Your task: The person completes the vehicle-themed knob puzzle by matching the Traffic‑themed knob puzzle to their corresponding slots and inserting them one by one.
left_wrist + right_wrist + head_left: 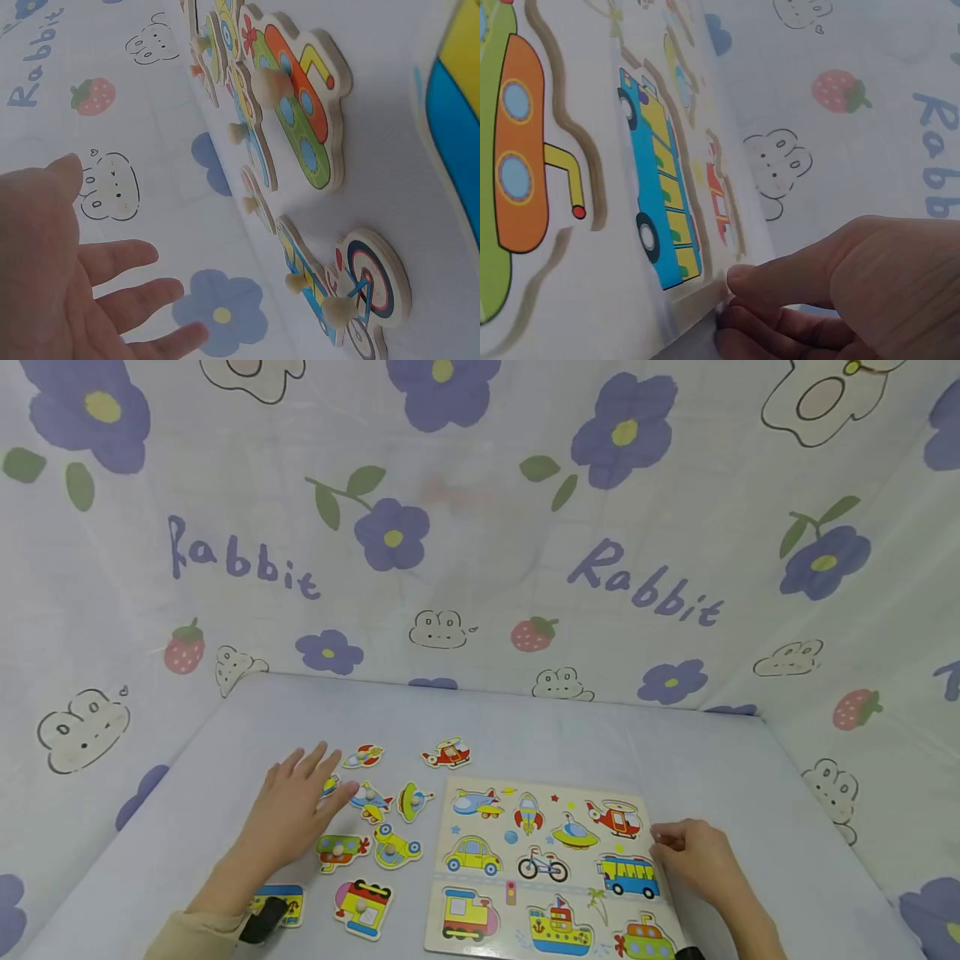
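Observation:
My left hand (292, 814) hovers over loose wooden knob pieces at the left, fingers spread and holding nothing. Near it lie a rocket (363, 757), an airplane (367, 795), a flying saucer (410, 803), a submarine (341, 850) and a yellow car (395, 850). In the left wrist view a bicycle piece (375, 274) is visible, hidden by the hand in the head view. My right hand (697, 860) pinches the right edge of the puzzle board (433, 918), thumb at the rim and fingers curled beside it. The board's recesses show matching printed vehicles.
A helicopter piece (447, 753) lies behind the board's left corner. Nearer the front are a train piece (363, 908) and a yellow-and-blue piece (294, 906), partly covered by the left wrist. A patterned cloth (480, 568) hangs behind the white table (600, 735).

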`<action>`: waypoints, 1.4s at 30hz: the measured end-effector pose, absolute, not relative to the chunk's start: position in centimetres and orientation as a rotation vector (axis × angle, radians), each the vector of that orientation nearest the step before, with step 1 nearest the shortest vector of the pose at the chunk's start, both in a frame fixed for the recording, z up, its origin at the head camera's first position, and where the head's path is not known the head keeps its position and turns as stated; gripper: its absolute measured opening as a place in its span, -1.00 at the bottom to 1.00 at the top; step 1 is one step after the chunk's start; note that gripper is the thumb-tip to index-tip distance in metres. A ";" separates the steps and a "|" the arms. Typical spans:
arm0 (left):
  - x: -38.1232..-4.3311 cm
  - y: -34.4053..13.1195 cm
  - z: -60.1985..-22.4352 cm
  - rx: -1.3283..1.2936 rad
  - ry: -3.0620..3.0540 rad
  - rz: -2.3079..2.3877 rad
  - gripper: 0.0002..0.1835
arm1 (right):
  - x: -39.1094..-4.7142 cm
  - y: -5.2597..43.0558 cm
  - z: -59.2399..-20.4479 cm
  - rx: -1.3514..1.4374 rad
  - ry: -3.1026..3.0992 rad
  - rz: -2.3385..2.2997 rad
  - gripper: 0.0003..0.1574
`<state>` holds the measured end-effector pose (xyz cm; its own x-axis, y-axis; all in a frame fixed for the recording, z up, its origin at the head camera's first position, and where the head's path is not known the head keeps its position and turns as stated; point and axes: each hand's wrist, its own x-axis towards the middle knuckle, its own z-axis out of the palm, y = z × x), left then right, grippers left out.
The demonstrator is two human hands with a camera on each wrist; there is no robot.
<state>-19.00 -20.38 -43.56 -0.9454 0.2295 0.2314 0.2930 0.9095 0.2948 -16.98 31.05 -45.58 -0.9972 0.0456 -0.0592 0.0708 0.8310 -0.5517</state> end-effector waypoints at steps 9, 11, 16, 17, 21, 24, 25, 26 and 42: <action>-19.7 -20.7 -43.7 -0.451 -2.849 -0.602 -0.33 | -17.0 31.6 -46.2 0.198 2.904 -0.992 -0.73; -19.8 -20.7 -43.8 -0.449 -2.852 -0.625 -0.33 | -17.0 31.7 -46.2 0.207 2.888 -1.022 -0.73; -20.0 -20.7 -43.9 -0.438 -2.860 -0.664 -0.35 | -17.1 31.8 -46.4 0.224 2.856 -1.084 -0.72; -20.0 -20.7 -43.9 -0.438 -2.860 -0.676 -0.36 | -17.1 31.8 -46.4 0.231 2.850 -1.095 -0.72; -20.3 -20.8 -44.0 -0.457 -2.846 -0.726 -0.41 | -17.2 31.9 -46.5 0.265 2.820 -1.140 -0.72; -20.5 -20.9 -44.0 -0.472 -2.832 -0.765 -0.47 | -17.2 31.8 -46.5 0.296 2.784 -1.178 -0.70; -20.6 -20.9 -44.0 -0.480 -2.827 -0.778 -0.49 | -17.3 31.8 -46.5 0.306 2.774 -1.187 -0.70; -20.7 -20.8 -44.0 -0.486 -2.823 -0.793 -0.50 | -17.2 31.8 -46.5 0.321 2.766 -1.195 -0.69; -22.0 -21.2 -46.0 -0.517 -2.769 -1.117 -0.58 | -17.3 31.4 -46.5 0.404 2.732 -1.264 -0.67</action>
<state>-21.99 -21.25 -45.98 -0.9358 0.2701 0.2267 0.3518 0.6713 0.6524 -17.25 31.37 -46.52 -0.9592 0.1953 -0.2042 0.2821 0.6195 -0.7326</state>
